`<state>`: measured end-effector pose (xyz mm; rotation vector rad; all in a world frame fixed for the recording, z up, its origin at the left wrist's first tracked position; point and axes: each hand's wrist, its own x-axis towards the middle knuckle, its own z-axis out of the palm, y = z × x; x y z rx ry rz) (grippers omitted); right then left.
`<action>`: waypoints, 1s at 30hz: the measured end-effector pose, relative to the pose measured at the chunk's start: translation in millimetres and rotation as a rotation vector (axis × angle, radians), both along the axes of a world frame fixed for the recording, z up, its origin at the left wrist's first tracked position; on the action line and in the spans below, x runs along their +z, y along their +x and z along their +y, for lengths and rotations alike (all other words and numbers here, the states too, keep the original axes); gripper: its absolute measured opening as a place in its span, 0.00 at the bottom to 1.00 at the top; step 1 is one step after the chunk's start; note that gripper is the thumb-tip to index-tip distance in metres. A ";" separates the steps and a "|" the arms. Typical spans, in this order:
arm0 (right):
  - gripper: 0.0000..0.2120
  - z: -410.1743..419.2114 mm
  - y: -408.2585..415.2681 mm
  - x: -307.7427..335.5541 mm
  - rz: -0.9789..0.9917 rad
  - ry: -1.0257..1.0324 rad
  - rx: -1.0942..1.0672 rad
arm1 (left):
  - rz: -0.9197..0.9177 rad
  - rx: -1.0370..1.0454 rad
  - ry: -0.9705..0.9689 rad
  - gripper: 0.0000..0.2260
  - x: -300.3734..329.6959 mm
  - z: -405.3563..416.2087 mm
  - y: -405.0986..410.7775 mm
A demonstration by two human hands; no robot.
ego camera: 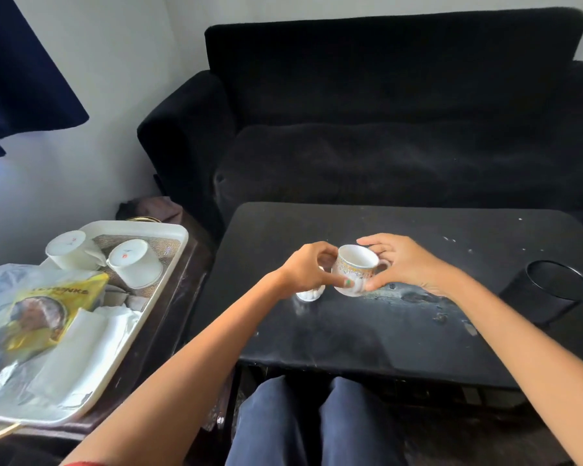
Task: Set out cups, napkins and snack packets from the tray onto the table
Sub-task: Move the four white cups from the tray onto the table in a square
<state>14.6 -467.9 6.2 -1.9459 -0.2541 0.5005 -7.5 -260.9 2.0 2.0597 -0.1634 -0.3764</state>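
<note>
Two knees (312, 425) in dark trousers sit nearest, tucked under the front edge of the black worktop (418, 331). To the left, on a lower dark side stand, lies a cream tray (169, 264). Its near end carries clear plastic wrap, white napkins (91, 344) and a yellow snack packet (54, 311) lying flat on them. At the tray's far end two white cups (98, 258) rest upside down, touching each other.

Both bare forearms reach forward over the worktop. The left hand (308, 269) and the right hand (408, 264) meet around a patterned cup (354, 269), which is tilted with its mouth turned toward the camera. The left fingers (337, 280) pinch its rim and near wall; the right fingers (372, 284) close around its handle side and base. Whether the cup touches the worktop cannot be told. Just under the left hand a second small white cup (310, 293) stands on the worktop, mostly hidden.

Farther right, an open black cup (552, 290) stands near the worktop's right edge. Behind everything is a black sofa (384, 112), with a dark blue curtain (21, 68) at the upper left.
</note>
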 end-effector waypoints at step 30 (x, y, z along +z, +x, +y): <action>0.36 19.7 12.9 -69.3 -0.198 -0.291 -0.051 | -0.215 -0.064 0.738 0.32 -69.9 -10.1 31.7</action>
